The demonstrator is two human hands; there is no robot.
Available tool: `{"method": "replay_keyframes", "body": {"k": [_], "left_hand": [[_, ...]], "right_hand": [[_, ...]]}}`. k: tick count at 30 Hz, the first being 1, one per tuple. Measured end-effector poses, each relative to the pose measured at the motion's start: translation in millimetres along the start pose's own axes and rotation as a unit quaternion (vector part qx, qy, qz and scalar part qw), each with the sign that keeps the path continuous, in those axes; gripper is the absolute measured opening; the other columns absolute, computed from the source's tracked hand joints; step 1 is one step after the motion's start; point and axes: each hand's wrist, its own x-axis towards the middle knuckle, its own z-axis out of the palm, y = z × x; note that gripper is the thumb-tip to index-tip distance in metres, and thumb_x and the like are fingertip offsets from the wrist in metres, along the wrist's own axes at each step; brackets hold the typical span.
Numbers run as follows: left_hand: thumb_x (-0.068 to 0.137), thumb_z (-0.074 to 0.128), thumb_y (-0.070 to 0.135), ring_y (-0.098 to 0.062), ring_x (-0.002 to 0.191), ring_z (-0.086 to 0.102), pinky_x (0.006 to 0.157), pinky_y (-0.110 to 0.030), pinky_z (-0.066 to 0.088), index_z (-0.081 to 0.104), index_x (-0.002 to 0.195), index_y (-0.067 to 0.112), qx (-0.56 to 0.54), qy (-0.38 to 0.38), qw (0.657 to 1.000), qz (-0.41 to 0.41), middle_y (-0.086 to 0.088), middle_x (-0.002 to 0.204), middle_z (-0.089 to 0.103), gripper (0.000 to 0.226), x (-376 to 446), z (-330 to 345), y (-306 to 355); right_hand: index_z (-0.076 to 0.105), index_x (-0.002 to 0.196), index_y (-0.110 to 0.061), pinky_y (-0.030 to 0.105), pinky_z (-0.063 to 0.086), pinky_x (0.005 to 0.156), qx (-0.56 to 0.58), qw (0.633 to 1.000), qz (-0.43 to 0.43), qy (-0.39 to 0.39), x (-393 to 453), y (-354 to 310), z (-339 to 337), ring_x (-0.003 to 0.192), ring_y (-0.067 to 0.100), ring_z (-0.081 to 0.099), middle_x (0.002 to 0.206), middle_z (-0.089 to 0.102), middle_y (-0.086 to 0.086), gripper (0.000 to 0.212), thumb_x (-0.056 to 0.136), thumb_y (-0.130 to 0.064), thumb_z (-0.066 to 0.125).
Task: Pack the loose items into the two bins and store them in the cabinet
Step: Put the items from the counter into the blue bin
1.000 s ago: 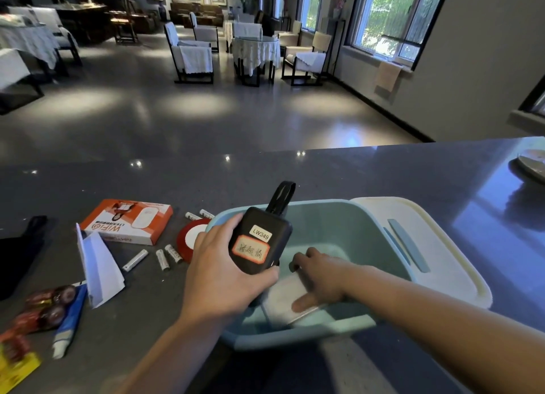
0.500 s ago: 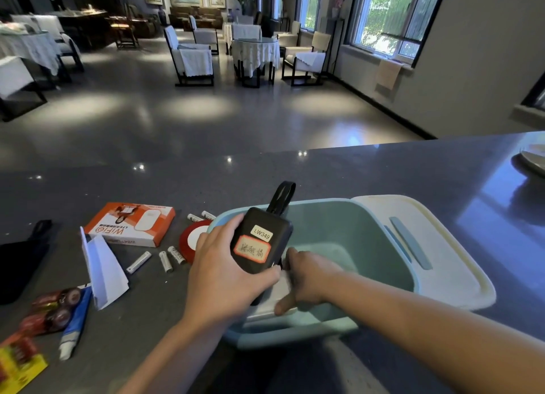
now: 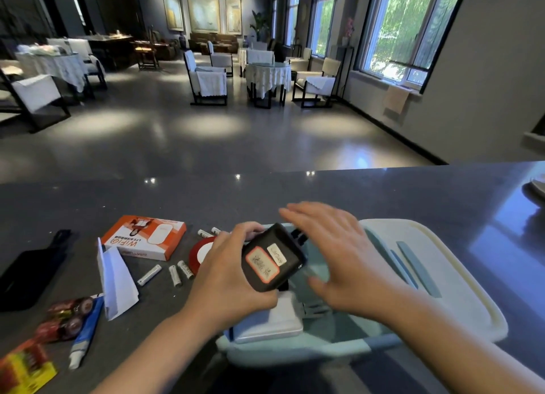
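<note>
Black device [image 3: 272, 258] sits in left hand's [image 3: 227, 284] grip, hiding bin [image 3: 295, 353] interior; blurred right hand [image 3: 336, 255] spread.

L hand [image 3: 227, 278] curled, thumb on top & fingers underneath, gripping what it holds, forearm coming in from lower left. R hand [image 3: 333, 258] raised just beside it, palm down, fingers spread & straight, slightly blurred, holding nothing; R forearm enters from lower right. Both arms bare

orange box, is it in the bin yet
No, the orange box lies on the counter left of the bin, outside it.
</note>
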Motion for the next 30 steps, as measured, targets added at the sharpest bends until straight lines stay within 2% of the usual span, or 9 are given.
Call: {"method": "replay_keyframes", "body": {"k": [2,5,7,11,16,19,23,27,30], "left_hand": [[0.045,0.077,0.037,0.001,0.105,0.050,0.084,-0.025,0.049,0.041,0.114,0.045,0.020,-0.018,0.999,0.032,0.025,0.106,0.048,0.079,-2,3,1],[0.046,0.076,0.039,-0.003,0.096,0.052,0.075,-0.033,0.051,0.038,0.111,0.043,0.051,-0.043,0.997,0.045,0.019,0.100,0.051,0.076,-9,8,1],[0.046,0.076,0.039,-0.003,0.094,0.051,0.074,-0.033,0.051,0.035,0.108,0.043,0.057,-0.056,0.996,0.038,0.016,0.098,0.050,0.075,-12,9,-2],[0.046,0.078,0.039,-0.001,0.095,0.050,0.077,-0.030,0.050,0.033,0.107,0.046,0.056,-0.083,0.995,0.030,0.018,0.101,0.048,0.076,-15,6,-7],[0.054,0.081,0.045,0.010,0.114,0.040,0.093,-0.018,0.040,0.031,0.131,0.052,0.040,-0.063,0.997,0.006,0.032,0.116,0.044,0.092,-14,-7,-15],[0.074,0.074,0.045,0.015,0.126,0.023,0.104,-0.016,0.023,0.034,0.135,0.046,0.045,-0.035,0.998,-0.021,0.042,0.127,0.025,0.073,-18,-13,-33],[0.096,0.047,0.034,0.018,0.134,0.007,0.115,-0.018,0.010,0.030,0.142,0.039,-0.013,-0.029,0.996,-0.084,0.042,0.138,0.011,0.049,-31,1,-54],[0.099,0.041,0.025,0.022,0.132,0.007,0.104,0.001,0.004,0.033,0.140,0.038,-0.053,-0.004,0.994,-0.092,0.041,0.140,0.015,0.043,-34,9,-60],[0.099,0.042,0.023,0.018,0.134,0.011,0.102,0.004,0.005,0.038,0.138,0.037,-0.059,0.006,0.995,-0.082,0.034,0.144,0.021,0.042,-34,9,-65]], "right_hand": [[0.037,0.140,-0.027,0.029,0.018,0.115,-0.066,0.996,-0.034,-0.054,2,-1,13,0.130,0.010,0.038,0.136,0.047,-0.010,0.090,0.056,-0.026,0.071],[0.049,0.122,-0.028,0.028,0.039,0.101,-0.041,0.994,-0.011,-0.097,3,-5,24,0.106,0.012,0.050,0.111,0.055,-0.011,0.066,0.060,-0.029,0.070],[0.049,0.118,-0.027,0.022,0.039,0.091,-0.017,0.992,-0.007,-0.124,2,-6,27,0.102,0.012,0.050,0.107,0.053,-0.011,0.060,0.062,-0.032,0.069],[0.052,0.111,-0.028,0.023,0.043,0.082,-0.010,0.991,-0.021,-0.135,5,-9,31,0.093,0.011,0.050,0.099,0.054,-0.011,0.055,0.061,-0.042,0.071],[0.052,0.109,-0.031,0.024,0.047,0.079,0.017,0.990,0.039,-0.133,7,8,35,0.093,0.005,0.048,0.099,0.050,-0.015,0.064,0.051,-0.050,0.073],[0.050,0.107,-0.034,0.024,0.042,0.082,-0.005,0.984,0.072,-0.164,4,23,43,0.093,0.006,0.048,0.099,0.048,-0.017,0.073,0.042,-0.058,0.075],[0.046,0.109,-0.033,0.023,0.037,0.084,0.014,0.970,0.100,-0.222,-1,25,67,0.097,0.005,0.043,0.103,0.043,-0.017,0.079,0.042,-0.060,0.080],[0.047,0.110,-0.029,0.021,0.038,0.085,0.062,0.960,0.119,-0.247,3,21,86,0.101,0.007,0.042,0.105,0.042,-0.014,0.085,0.040,-0.056,0.087],[0.044,0.108,-0.028,0.029,0.042,0.089,0.047,0.955,0.091,-0.277,4,15,96,0.099,0.013,0.046,0.105,0.045,-0.011,0.084,0.041,-0.058,0.086]]}}
